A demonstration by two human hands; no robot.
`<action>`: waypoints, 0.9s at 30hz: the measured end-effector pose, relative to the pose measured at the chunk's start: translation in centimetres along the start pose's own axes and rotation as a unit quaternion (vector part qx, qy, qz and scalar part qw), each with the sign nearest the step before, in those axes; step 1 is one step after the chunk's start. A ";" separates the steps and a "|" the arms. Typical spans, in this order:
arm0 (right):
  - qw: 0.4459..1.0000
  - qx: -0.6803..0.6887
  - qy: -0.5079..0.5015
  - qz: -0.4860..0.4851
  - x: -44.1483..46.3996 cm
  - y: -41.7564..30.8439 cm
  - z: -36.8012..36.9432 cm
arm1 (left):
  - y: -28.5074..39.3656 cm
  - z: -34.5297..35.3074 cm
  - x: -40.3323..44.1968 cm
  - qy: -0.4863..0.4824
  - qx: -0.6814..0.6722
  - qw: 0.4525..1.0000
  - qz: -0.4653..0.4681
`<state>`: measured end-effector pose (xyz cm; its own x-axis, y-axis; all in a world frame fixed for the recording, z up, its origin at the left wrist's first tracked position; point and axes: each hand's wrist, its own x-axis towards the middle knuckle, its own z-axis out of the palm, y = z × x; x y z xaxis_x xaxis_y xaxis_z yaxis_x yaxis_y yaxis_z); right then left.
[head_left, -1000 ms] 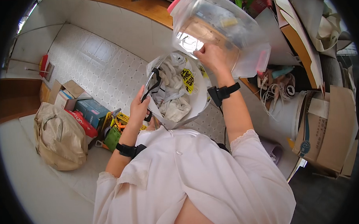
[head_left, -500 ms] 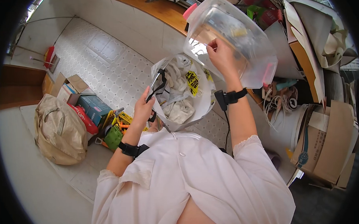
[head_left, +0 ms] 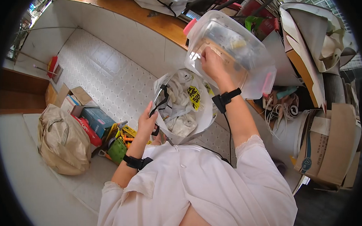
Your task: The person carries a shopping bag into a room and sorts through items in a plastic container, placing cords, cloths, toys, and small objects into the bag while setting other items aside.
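Observation:
My left hand (head_left: 147, 121) is closed around a thin, shiny-edged item with a black strap (head_left: 163, 98), beside the rim of a white bag (head_left: 206, 119). What exactly the strapped item is I cannot make out. Inside the white bag lie crumpled white plastic bags (head_left: 184, 124) and a yellow piece with black print (head_left: 194, 97). My right hand (head_left: 213, 65) is over the opening of a clear plastic storage box (head_left: 254, 72) with pink latches, tilted at the upper right. Its fingers are curled closed, and anything in them is hidden.
On the left stand a beige cloth bag (head_left: 64, 141), a blue box (head_left: 96, 119), a red packet (head_left: 86, 130) and a green pouch (head_left: 117, 150). To the right are tangled white cables (head_left: 282, 111) and cardboard boxes (head_left: 335, 141). A wooden ledge (head_left: 145, 16) runs behind.
My right hand has shifted slightly left, its fingers curling more tightly. The view has tilted a little, so most things sit lower. My left hand still grips the strapped item.

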<state>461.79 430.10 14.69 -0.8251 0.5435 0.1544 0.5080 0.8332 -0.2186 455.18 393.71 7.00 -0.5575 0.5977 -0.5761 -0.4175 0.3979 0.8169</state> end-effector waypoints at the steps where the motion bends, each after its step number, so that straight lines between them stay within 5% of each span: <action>1: 0.991 0.110 0.028 0.069 -0.4 0.2 -0.4 | 0.1 0.0 -0.1 0.000 0.004 1.000 -0.007; 3: 0.965 0.218 0.053 0.138 -1.7 0.5 -1.4 | 0.2 0.1 0.0 0.007 -0.001 1.000 -0.005; 6: 0.748 0.623 -0.005 0.228 -4.9 -0.8 -5.0 | -0.9 0.0 0.6 0.016 -0.018 1.000 0.009; 7: 0.747 0.623 -0.004 0.231 -5.9 -1.1 -5.6 | -1.0 0.1 0.8 0.021 -0.030 0.999 0.025; 9: 0.577 0.780 -0.048 0.237 -7.6 -1.2 -6.4 | -0.7 0.1 0.8 0.020 -0.018 0.999 0.019; 10: 0.576 0.780 -0.045 0.239 -8.3 -1.2 -6.5 | -0.1 0.2 0.6 0.020 -0.013 1.000 0.015; 12: 0.478 0.849 -0.050 0.220 -9.5 -1.8 -6.5 | 0.2 0.3 0.6 0.018 -0.009 1.000 0.010; 27: 0.333 0.906 -0.101 0.241 -15.1 -5.1 -6.9 | -0.6 0.8 -0.1 0.002 -0.024 1.000 0.010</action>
<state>473.35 418.38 20.11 -0.8482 0.4002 -0.3470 -0.2394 -0.8740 -0.4228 456.04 393.93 6.65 -0.5692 0.6027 -0.5593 -0.4396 0.3518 0.8264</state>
